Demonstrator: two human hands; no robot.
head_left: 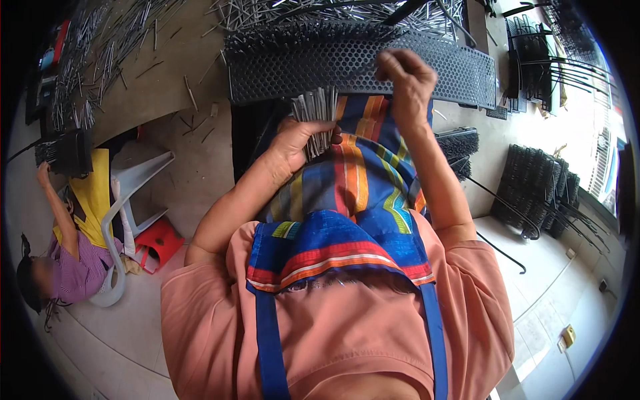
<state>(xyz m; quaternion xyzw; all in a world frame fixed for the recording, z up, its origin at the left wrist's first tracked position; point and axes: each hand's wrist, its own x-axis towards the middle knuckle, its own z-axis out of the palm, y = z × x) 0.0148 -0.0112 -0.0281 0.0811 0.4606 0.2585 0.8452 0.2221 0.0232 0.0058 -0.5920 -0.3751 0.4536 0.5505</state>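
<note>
A bundle of thin grey metal strips stands upright in my left hand, with the thumb wrapped across it, above my striped apron. In front of me lies a long black perforated panel, its round holes in rows. Dark strips stick up thickly from its far left part. Over the panel's near edge, right of the middle, is my right hand, fingers curled and thumb pressed against them. Whatever lies between those fingertips is too small to make out.
Loose metal strips are heaped beyond the panel, and more lie scattered on the brown work surface. At left, another person sits by a grey plastic chair and a red bag. Bristly black panels stand at right.
</note>
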